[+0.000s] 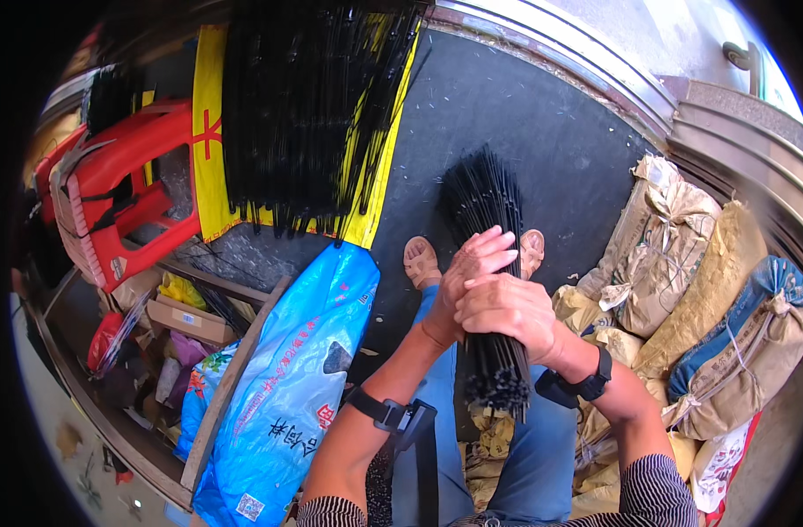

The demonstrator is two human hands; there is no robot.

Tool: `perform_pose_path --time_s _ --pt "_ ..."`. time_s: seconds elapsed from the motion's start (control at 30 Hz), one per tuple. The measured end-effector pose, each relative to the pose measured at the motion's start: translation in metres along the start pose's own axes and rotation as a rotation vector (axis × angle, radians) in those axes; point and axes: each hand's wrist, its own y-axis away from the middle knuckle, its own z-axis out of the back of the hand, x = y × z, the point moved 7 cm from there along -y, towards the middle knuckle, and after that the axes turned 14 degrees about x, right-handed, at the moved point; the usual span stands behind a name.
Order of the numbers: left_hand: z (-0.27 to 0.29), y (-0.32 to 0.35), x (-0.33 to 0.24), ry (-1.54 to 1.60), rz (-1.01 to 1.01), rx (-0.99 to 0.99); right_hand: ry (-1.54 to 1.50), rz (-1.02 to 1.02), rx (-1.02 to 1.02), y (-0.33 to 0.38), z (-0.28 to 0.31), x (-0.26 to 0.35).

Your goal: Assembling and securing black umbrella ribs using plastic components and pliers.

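Between my knees I hold a thick bundle of thin black strips, its far ends fanned out and its near ends showing small knobs. My left hand is closed about the bundle's middle from the left, fingers laid across its top. Just nearer to me, my right hand wraps it from the right, its fingers overlapping the left hand's edge. Ahead and to the left, many loose black strips of the same look lie side by side on a yellow sheet.
A red plastic stool lies tipped at the left. Below it, a wooden-edged bin holds a cardboard box and bags, with a blue plastic sack draped over its edge. Several tied sacks are piled at my right.
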Motion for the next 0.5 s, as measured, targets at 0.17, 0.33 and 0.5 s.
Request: perform_pose_path --time_s 0.17,0.33,0.5 --pt "0.024 0.005 -0.018 0.204 -0.014 -0.194 -0.025 0.002 -0.034 -0.032 0.010 0.024" --pt "0.038 0.005 -0.115 0.217 -0.052 -0.216 0.021 -0.057 -0.001 -0.045 0.038 0.113" --pt "0.079 0.025 -0.245 0.199 -0.172 -0.235 0.105 -0.190 0.012 -0.072 0.055 0.240"
